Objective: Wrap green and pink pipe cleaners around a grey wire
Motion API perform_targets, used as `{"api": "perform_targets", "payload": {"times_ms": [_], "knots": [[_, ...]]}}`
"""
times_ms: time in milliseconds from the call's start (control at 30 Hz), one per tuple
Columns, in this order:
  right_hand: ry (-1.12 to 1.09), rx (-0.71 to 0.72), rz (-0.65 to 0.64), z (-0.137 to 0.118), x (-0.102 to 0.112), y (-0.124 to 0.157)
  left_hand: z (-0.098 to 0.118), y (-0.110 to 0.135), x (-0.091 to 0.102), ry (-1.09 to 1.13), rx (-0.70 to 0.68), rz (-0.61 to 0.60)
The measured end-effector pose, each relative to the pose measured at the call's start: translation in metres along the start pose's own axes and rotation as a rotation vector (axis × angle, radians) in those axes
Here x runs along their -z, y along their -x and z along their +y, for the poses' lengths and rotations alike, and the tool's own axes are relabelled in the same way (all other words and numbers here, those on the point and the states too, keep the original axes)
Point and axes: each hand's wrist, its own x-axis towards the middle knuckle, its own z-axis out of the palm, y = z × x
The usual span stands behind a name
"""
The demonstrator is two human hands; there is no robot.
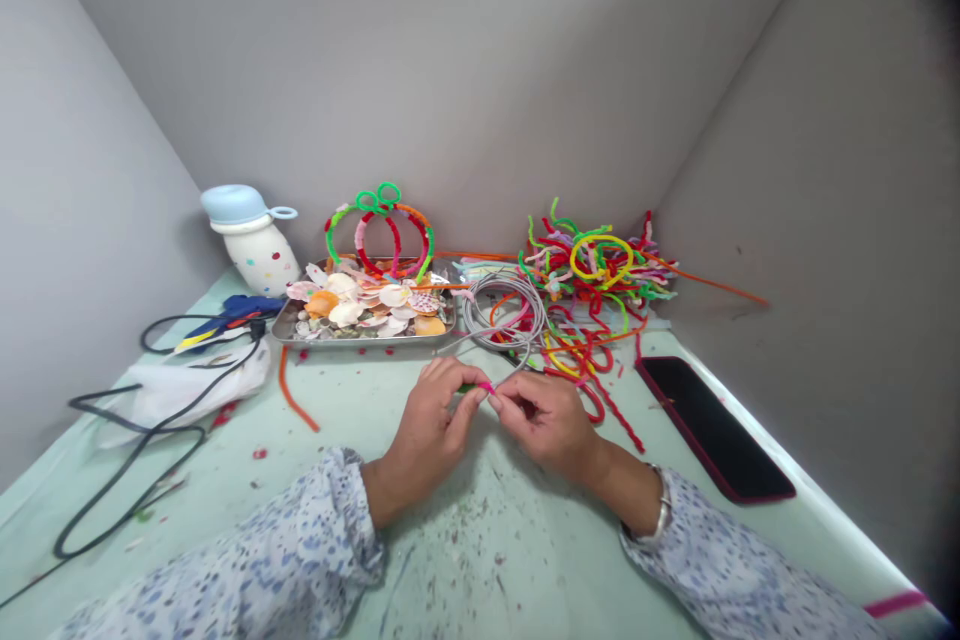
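Observation:
My left hand (431, 425) and my right hand (553, 422) meet over the middle of the table, thumbs and forefingers pinched together. Between the fingertips shows a short bit of fuzzy pink pipe cleaner (487, 387), with some green beside it at my left fingers. Most of it is hidden by the fingers. Just behind my hands lies a coil of grey wire (466, 315), and a strand of it runs down behind my right hand. Whether that strand joins the held piece, I cannot tell.
Behind my left hand stands a metal tray (360, 345) of seashells, with pipe-cleaner rings (328, 240) upright at it. Tangled pipe cleaners (600, 270) lie right of the coil. A phone (712, 430) lies far right; a bottle (262, 260), pliers (238, 310) and black cable (97, 510) are left.

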Motion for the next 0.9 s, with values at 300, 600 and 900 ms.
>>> {"api": "perform_targets", "payload": {"times_ms": [300,600,900], "knots": [[-0.019,-0.044,-0.034,0.0046,0.0006,0.0005,0.0004,-0.0009,0.0018,-0.053,-0.047,0.003],[-0.039,-0.072,-0.044,0.0042,0.0007,0.0005,0.0021,-0.0011,0.0010,-0.111,-0.035,-0.007],[0.002,-0.056,-0.056,0.0064,-0.0019,0.0020,0.0000,-0.0030,0.0009,-0.180,-0.055,-0.041]]}}
